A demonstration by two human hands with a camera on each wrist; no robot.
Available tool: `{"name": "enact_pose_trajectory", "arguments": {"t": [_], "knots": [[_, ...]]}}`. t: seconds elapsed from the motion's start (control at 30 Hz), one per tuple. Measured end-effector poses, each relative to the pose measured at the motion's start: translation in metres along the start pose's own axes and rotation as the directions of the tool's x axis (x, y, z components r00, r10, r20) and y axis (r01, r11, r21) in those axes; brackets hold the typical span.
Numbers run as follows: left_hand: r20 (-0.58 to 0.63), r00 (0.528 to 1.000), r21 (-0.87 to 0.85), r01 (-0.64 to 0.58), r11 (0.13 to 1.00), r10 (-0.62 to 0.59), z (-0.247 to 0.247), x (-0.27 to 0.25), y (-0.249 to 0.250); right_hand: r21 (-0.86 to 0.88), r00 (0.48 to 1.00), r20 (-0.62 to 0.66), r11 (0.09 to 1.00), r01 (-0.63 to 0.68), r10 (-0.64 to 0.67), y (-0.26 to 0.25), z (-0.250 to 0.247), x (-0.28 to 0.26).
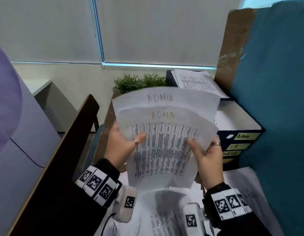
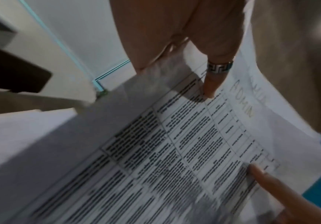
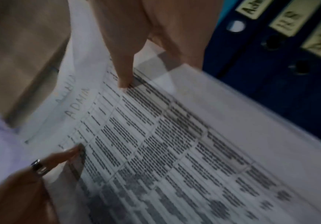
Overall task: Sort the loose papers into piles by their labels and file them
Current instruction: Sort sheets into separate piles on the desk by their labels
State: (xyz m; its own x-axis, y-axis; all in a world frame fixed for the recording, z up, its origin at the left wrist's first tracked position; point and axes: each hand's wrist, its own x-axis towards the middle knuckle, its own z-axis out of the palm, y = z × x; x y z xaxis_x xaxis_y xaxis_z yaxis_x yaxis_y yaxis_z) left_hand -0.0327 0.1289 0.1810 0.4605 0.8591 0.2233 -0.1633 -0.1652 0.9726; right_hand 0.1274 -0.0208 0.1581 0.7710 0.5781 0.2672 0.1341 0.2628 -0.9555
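Both hands hold up a small sheaf of ADMIN papers (image 1: 164,142), printed tables with "ADMIN" handwritten at the top of two sheets. My left hand (image 1: 124,143) grips the sheaf's left edge, thumb on the front; its ringed thumb (image 2: 213,78) presses the print. My right hand (image 1: 205,155) grips the right edge, thumb on the front, fingers behind; the thumb shows on the ADMIN papers (image 3: 155,136). Dark blue binders (image 1: 239,140) lie stacked at the right, spines labelled Admin, HR and another I cannot read. More loose papers (image 1: 164,217) lie on the desk below.
A teal partition (image 1: 275,82) with a cardboard edge walls off the right. Another stack of printed sheets (image 1: 197,82) lies on a binder at the back. A small green plant (image 1: 139,82) stands behind the held sheets. A dark chair back (image 1: 62,150) rises at the left.
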Motion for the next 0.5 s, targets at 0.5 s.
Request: {"name": "enact_pose_trajectory", "arguments": {"t": [0.5], "knots": [[0.122, 0.858, 0.147, 0.482, 0.864, -0.499, 0.013, -0.038, -0.070, -0.412, 0.858, 0.167, 0.825, -0.387, 0.486, 0.073, -0.037, -0.021]]}}
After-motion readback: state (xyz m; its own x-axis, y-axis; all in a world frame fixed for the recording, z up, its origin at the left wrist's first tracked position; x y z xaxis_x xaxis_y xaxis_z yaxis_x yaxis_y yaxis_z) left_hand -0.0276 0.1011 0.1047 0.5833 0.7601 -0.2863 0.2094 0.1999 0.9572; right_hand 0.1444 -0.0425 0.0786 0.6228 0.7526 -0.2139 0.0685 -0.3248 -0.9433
